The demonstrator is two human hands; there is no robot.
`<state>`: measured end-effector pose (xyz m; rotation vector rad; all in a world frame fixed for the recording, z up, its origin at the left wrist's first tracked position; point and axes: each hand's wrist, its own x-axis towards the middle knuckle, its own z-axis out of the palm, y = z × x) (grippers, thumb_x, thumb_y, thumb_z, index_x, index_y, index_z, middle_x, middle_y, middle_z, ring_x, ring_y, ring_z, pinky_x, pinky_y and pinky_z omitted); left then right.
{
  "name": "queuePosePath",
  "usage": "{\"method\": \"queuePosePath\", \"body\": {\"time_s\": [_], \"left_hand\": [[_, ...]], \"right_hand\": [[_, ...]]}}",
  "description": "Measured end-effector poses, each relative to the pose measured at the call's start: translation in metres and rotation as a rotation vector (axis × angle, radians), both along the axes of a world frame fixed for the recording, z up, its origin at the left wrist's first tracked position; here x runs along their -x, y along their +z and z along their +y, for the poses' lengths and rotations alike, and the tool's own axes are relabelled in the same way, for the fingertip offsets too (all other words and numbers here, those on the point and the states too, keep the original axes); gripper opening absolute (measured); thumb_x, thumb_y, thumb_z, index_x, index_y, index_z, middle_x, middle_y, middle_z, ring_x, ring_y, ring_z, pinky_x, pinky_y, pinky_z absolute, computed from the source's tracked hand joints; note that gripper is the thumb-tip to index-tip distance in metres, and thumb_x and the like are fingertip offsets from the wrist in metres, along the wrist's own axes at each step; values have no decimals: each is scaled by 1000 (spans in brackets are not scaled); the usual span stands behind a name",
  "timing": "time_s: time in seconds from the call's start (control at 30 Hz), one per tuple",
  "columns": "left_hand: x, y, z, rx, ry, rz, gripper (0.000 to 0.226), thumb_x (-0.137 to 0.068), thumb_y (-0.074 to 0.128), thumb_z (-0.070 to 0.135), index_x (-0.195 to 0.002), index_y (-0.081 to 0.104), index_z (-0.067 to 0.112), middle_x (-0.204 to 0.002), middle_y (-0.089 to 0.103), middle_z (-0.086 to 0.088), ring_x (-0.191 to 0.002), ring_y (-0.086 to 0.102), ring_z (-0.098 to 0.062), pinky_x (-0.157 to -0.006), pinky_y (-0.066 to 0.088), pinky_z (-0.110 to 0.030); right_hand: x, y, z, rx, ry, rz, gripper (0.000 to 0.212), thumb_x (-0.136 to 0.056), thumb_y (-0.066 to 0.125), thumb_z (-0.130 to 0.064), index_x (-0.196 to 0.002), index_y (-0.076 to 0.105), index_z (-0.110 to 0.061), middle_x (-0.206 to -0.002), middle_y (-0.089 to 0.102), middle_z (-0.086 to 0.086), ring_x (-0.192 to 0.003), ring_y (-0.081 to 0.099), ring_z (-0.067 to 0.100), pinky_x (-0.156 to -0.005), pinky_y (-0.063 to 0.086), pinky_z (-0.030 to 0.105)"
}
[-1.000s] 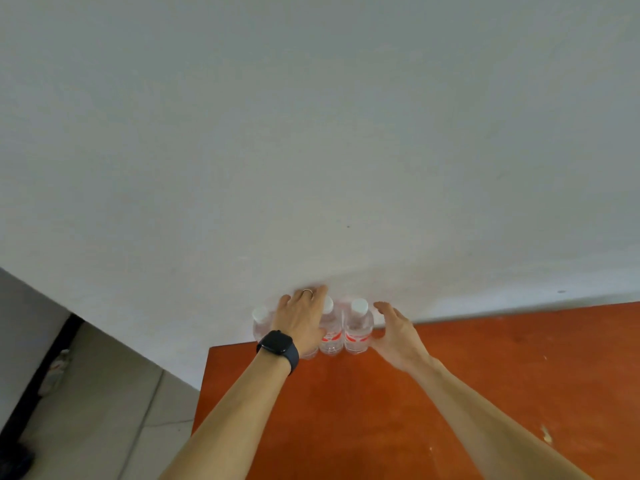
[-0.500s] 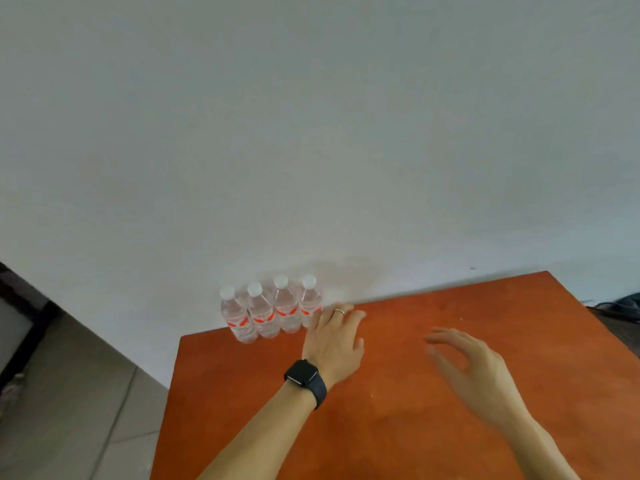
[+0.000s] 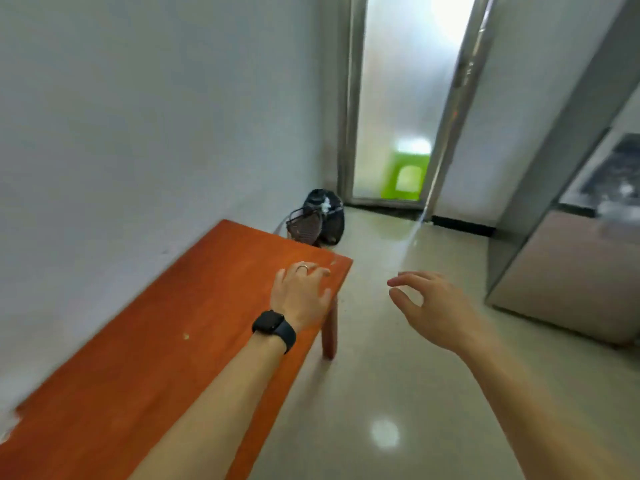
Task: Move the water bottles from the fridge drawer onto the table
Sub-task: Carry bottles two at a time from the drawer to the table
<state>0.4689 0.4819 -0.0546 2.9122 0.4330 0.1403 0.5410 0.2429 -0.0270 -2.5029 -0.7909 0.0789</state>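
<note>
The orange wooden table (image 3: 145, 341) runs along the white wall on the left. No water bottles show in this view. My left hand (image 3: 301, 294), with a black watch on the wrist and a ring, hovers over the table's far right corner, fingers relaxed and holding nothing. My right hand (image 3: 429, 306) is out over the floor to the right of the table, fingers loosely spread and empty. The fridge (image 3: 571, 271) stands at the right edge, its front grey; its drawer is not clearly visible.
A black bin bag and a dark wire basket (image 3: 317, 220) sit on the floor beyond the table's far end. A frosted glass door (image 3: 398, 98) with a green stool (image 3: 407, 174) behind it is straight ahead. Shiny tiled floor (image 3: 381, 393) lies between table and fridge.
The view has swung right, away from the row of bottles by the wall; they are out of frame. Both hands have let go and moved right, the right one off the table.
</note>
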Motion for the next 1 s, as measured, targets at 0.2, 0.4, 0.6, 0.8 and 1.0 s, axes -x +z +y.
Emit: {"method": "queuePosePath", "body": {"time_s": [0.2,0.4,0.6,0.8,1.0], "left_hand": [[-127,28,-162,8,-342,-20,40,-96,51,45,-136,54,42,-145,52,7,-137,41,-17,-114,30,-42],[-224,48,-288,37,-536,-77,38,-97,49,45,-135,53,42,-142,53,9,-134,44,-16,-116,28,-39],[-333,53,-363,54,-655,-109,39,-98,49,45,-136,52,41,-143,52,9,-134,43,-16,-116,27,-38],[-456,48,-425,82,-696,-49,42,-98,49,44,-140,48,40,-147,48,9,-137,41,-16,-116,28,-39],[-551,46,-493,77,-795,-17,42,-99,47,48,-139,50,39,-145,50,7,-136,41,-17,-116,31,-39]], "right_hand": [[-42,11,-174,-71,-300,-63,29,-98,56,-45,-122,69,-33,-129,64,-13,-129,49,13,-112,39,37],[-99,11,-291,-84,-489,-78,29,-95,60,-41,-121,69,-31,-122,66,-16,-119,55,8,-108,39,28],[-196,10,-374,-60,-583,-35,36,-94,56,-51,-127,63,-39,-129,60,-22,-123,50,7,-106,43,31],[-298,4,-445,-23,-636,31,41,-94,53,-55,-132,58,-41,-133,56,-24,-128,47,4,-108,39,26],[-381,4,-506,-42,-692,27,40,-96,53,-51,-135,55,-41,-134,52,-26,-130,43,3,-112,39,33]]}}
